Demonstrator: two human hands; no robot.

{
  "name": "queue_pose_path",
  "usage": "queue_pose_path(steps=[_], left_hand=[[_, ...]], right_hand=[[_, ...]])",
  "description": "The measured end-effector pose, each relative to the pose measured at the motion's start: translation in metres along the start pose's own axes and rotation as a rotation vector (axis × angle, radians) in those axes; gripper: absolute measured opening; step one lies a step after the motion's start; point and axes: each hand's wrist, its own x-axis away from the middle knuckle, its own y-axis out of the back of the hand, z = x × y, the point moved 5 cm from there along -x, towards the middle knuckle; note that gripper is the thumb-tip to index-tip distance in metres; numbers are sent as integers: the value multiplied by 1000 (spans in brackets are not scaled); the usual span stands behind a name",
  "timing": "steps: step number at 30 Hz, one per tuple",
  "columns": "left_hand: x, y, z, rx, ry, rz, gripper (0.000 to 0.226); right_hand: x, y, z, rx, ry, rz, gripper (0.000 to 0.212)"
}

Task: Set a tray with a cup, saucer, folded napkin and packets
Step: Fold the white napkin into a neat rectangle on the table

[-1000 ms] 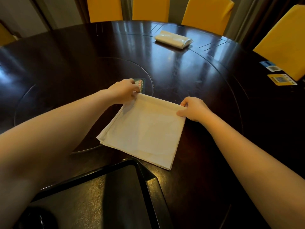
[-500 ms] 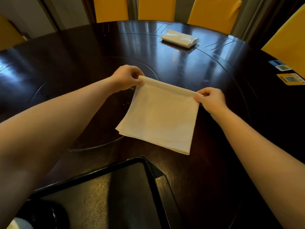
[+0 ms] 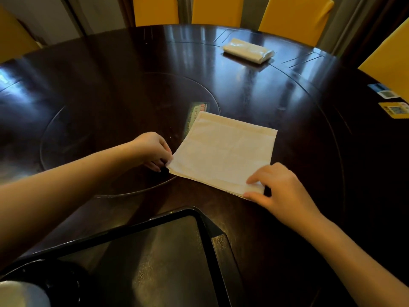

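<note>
A white cloth napkin point(image 3: 223, 151) lies folded into a smaller rectangle on the dark round table. My left hand point(image 3: 152, 151) pinches its near left corner. My right hand point(image 3: 278, 189) pinches the near right corner, thumb under the edge and fingers on top. A black tray point(image 3: 199, 220) sits at the near edge of the table, below the napkin. At the tray's bottom left a dark saucer point(image 3: 57, 282) shows, with part of a white cup point(image 3: 20, 294) on it. A green packet point(image 3: 197, 110) peeks out from behind the napkin's far edge.
A glass turntable point(image 3: 73, 129) covers the table's middle. A white tissue pack point(image 3: 247, 50) lies at the far side. Blue and yellow stickers point(image 3: 391, 107) mark the right rim. Yellow chairs point(image 3: 214, 9) ring the table.
Both hands lifted the napkin's far edge and brought it toward me, folding the cloth in half. They now hold the near corners, and the green packet shows again.
</note>
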Motion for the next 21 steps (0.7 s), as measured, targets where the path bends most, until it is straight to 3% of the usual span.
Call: queue_pose_path(steps=[4,11,17,21], left_hand=[[8,-3,-1,68,15,-6,11],[18,-6,-1,148,71,60,5],[22,-5,-8,166,62,69,16],[23,-9,-12,150,75,70,11]], right_hand=[[7,-6,5,77,32,18,28],[14,-1,6,26,53,-118,7],[19,4,11,72,117,-237,7],[21,6,10,126,150,-295,9]])
